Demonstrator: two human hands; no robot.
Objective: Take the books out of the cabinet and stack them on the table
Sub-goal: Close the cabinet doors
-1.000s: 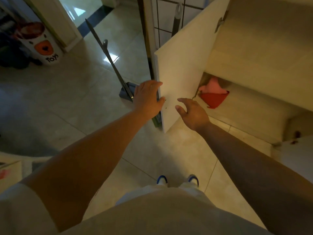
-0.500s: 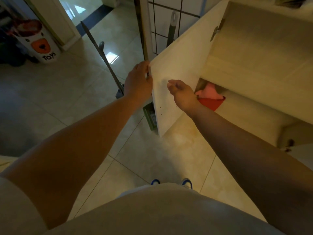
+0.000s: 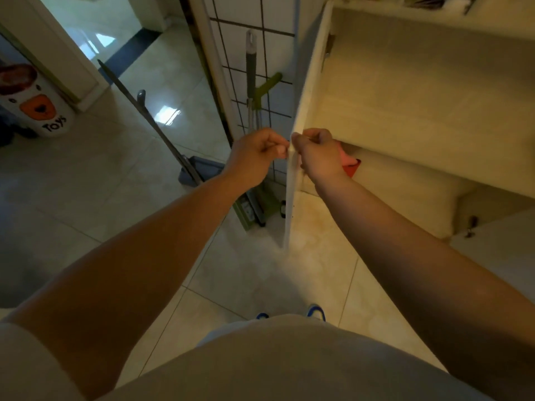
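Step in hand: opening the cabinet (image 3: 405, 91); no book lifted, none on any table in view.
Cabinet door (image 3: 304, 117): swung out, seen nearly edge-on, free edge running down between the two hands.
Left hand (image 3: 254, 157): on the outer side of the door's free edge, fingers curled in, fingertips against the edge; looks like a pinch on the panel.
Right hand (image 3: 318, 154): on the inner side of the same edge, fingers curled, thumb and forefinger meeting the panel opposite the left hand's; grasping the door, nothing else held.
Gap between hands: only the door's thickness.
Books: none plainly visible; dark flat shapes (image 3: 428, 1) at the top edge of the view, above the cabinet's upper panel, possibly books, too cropped to tell.
Lower shelf (image 3: 419, 180): a pink and red object (image 3: 351, 166) at its left end, partly hidden behind the right hand; kind unclear.
Next move, as judged: push the door fully aside, let go with at least one hand, then reach into the cabinet interior; likely needs a lower or higher look first, since the books' place is not shown.
Risk, as judged: door swinging back once released.
Beside the door: mop handle (image 3: 250, 70) and green tool (image 3: 266, 88) against the tiled wall; dustpan (image 3: 199, 172) on the floor, toys bin (image 3: 37, 105) far left.
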